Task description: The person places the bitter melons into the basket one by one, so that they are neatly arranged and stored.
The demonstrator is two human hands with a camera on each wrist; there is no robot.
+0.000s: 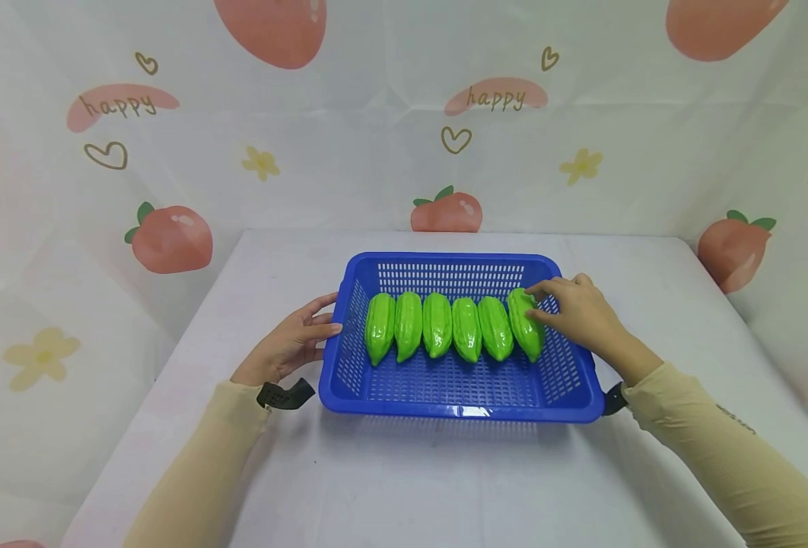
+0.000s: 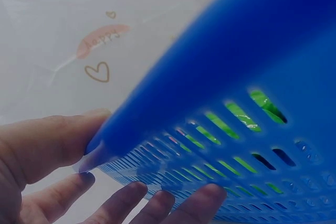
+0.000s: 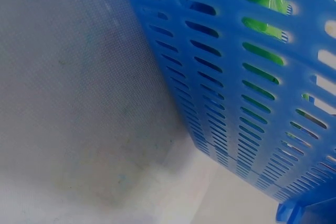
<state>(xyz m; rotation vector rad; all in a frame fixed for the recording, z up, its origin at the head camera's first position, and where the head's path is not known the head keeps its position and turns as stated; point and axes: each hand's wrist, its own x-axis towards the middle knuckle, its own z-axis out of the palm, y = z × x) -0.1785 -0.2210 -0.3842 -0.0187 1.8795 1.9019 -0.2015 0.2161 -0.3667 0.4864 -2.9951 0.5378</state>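
On the backdrop [image 1: 404,114], "happy" twice.

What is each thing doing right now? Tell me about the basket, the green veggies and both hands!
Basket: upright on the table, holding six vegetables.
Green vegetables: lying side by side in one row inside the basket.
Rightmost vegetable: touched by the right hand's fingers.
Left hand: fingers fairly straight, resting against the basket's left wall.
Right hand: reaching over the right rim, fingers on the rightmost vegetable.
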